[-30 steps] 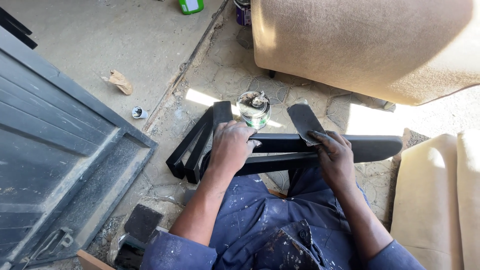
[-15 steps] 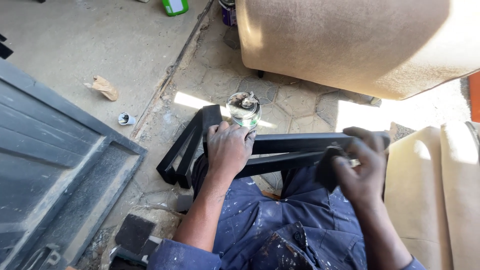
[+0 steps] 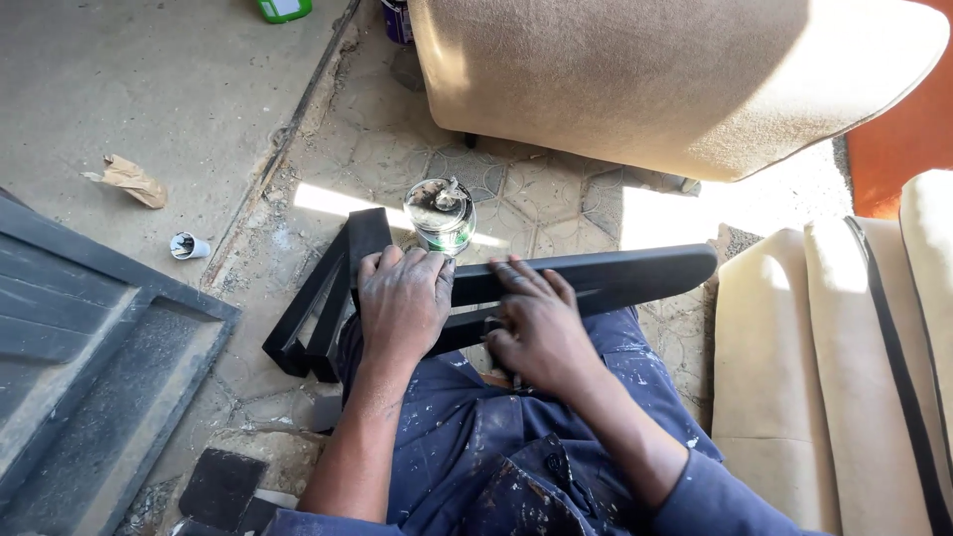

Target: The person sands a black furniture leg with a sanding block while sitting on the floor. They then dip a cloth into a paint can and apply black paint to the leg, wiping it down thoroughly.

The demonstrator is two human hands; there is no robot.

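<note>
A long black painted frame piece with a rounded end (image 3: 606, 273) lay across the person's lap, over blue paint-spattered trousers (image 3: 467, 447). The left hand (image 3: 402, 298) pressed flat on its left part, fingers spread, clasping nothing. The right hand (image 3: 531, 323) rested on the middle of the piece, fingers bent over its edge; whether its grip pinched anything could not be told. Just beyond stood a small open paint tin (image 3: 440, 213) on the paved floor (image 3: 556, 213). A tan upholstered cushion (image 3: 675, 69) lay farther off.
</note>
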